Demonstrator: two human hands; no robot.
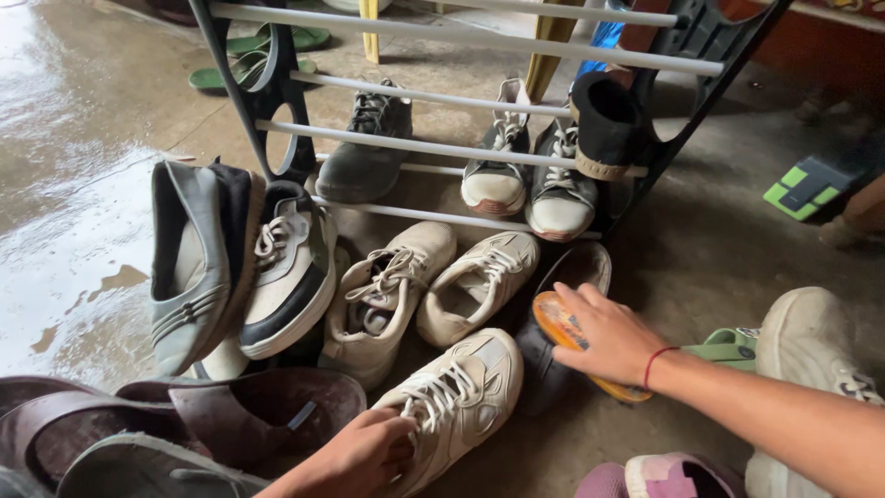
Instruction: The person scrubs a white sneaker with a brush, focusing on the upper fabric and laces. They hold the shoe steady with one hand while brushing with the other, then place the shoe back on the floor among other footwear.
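From the head view, the left hand (364, 454) is gripping the heel side of a white sneaker (461, 397) lying on the floor (701, 258), fingers closed on it. The right hand (608, 334) is pressing an orange brush (562, 327) against a dark shoe (553, 360) just beside that sneaker, fingers wrapping over the brush. Two beige sneakers (433, 286) are lying just beyond, in front of a shoe rack (461, 41) holding more shoes. Brown sandals (203, 424) are resting at lower left.
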